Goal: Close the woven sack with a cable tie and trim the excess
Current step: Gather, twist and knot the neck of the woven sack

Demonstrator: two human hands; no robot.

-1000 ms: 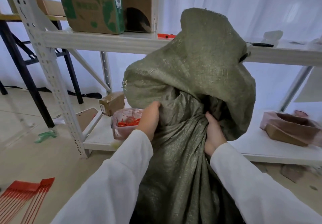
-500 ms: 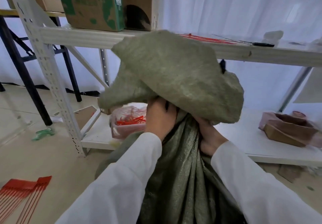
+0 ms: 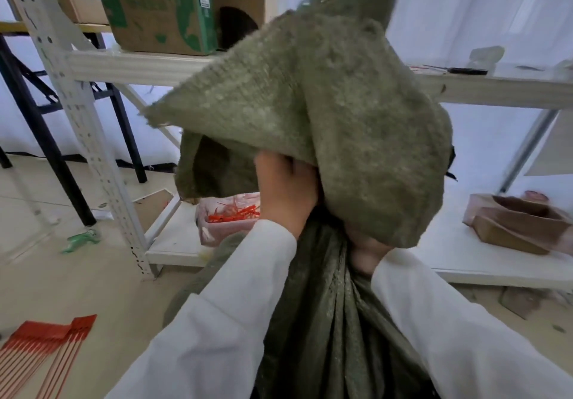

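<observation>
Left hand point(image 3: 286, 192) and right hand point(image 3: 367, 249), each in a clenched grip on the gathered neck of the green woven sack point(image 3: 325, 113); its loose top flops over both. Red cable ties point(image 3: 40, 352) on the floor, lower left.

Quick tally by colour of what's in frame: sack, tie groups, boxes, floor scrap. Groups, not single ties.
Olive green: 1, the woven sack, neck gripped by the left hand and right hand
Red: 2, the cable tie bundle on the floor and the loose ties in the tub
Brown: 2, the cardboard box and the brown tray
Bright green: 1, the floor scrap
Total: 6
</observation>
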